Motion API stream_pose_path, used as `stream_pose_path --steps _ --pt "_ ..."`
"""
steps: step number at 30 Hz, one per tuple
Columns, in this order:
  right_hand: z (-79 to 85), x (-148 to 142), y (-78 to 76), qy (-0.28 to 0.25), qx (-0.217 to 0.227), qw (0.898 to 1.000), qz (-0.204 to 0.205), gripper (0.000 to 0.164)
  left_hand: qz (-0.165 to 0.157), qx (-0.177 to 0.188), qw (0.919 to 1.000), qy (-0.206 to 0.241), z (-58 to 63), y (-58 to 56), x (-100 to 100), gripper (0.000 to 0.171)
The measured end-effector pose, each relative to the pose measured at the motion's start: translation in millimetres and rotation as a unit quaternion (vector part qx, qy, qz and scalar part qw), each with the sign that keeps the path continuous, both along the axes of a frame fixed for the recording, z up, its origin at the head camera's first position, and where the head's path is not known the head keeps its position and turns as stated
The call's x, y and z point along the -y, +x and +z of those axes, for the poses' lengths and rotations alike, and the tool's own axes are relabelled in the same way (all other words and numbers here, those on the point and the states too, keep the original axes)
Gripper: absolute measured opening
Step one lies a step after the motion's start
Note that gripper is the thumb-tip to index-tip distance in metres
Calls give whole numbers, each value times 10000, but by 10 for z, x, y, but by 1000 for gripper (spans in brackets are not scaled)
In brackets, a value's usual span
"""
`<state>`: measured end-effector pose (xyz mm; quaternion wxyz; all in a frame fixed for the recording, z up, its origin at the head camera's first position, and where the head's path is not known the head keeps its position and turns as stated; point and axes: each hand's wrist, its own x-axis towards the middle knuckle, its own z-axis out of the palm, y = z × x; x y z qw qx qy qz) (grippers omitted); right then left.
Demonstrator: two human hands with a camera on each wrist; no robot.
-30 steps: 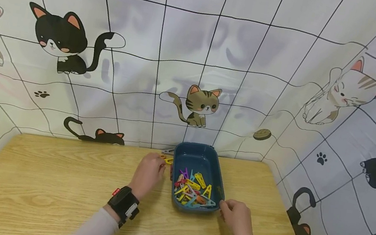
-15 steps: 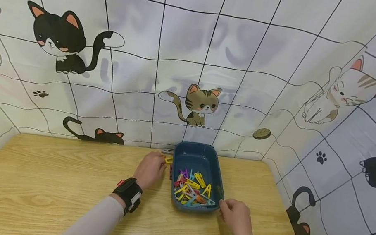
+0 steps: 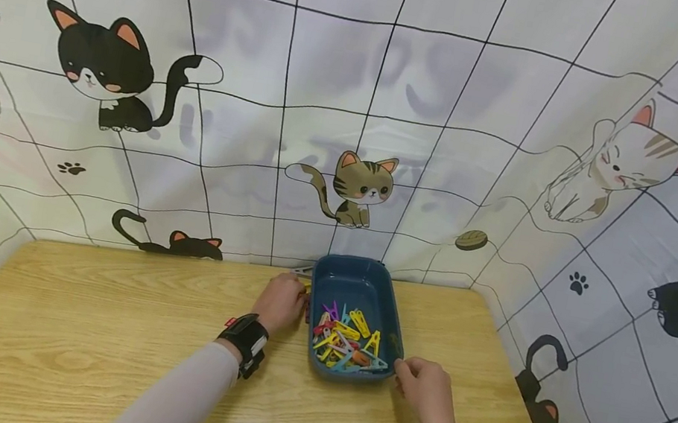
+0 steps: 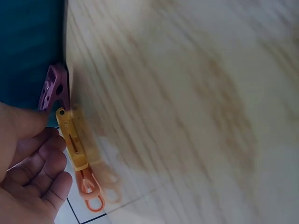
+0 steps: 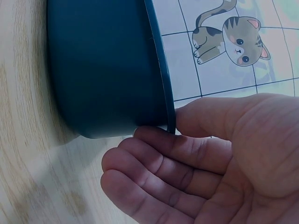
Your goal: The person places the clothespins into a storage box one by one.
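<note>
A dark blue plastic tub holds a heap of colourful clothespins toward its near end. My right hand pinches the tub's near right corner; in the right wrist view, thumb and forefinger meet at the rim. My left hand is by the tub's left wall. Seen from the left wrist, its fingers are loosely bent beside a yellow clothespin, and the thumb overlaps the lower end of a purple clothespin against the tub. An orange clothespin lies beyond the yellow one.
A grey clothespin lies at the table's back edge, left of the tub. The wooden table ends at a cat-print wall covering behind and to the right. Both wrists wear black straps.
My left hand has moved slightly right and nearer the tub, covering most of the yellow clothespin seen earlier. My right hand and the tub stay in place.
</note>
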<state>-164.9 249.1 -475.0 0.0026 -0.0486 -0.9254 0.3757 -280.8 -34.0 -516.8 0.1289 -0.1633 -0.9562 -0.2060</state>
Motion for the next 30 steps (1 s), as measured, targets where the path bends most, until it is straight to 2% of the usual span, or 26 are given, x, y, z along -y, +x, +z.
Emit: stream_pose_path --steps 4,14,22,27,30 --pt "3 8 -3 -28 4 10000 -10 27 -7 83 10000 -47 -1 -17 -9 23" --pt "8 10 -7 -66 57 10000 -43 26 -197 -126 9997 -92 3 -74 -28 19" --pt "6 11 -8 -3 62 10000 -45 25 -257 175 9995 -9 72 -55 -59 14" --pt "3 14 -4 21 29 10000 -39 25 -326 248 9991 62 65 -56 -44 28" --pt "1 14 -3 21 19 10000 -34 25 -310 432 9981 304 53 -40 -22 36"
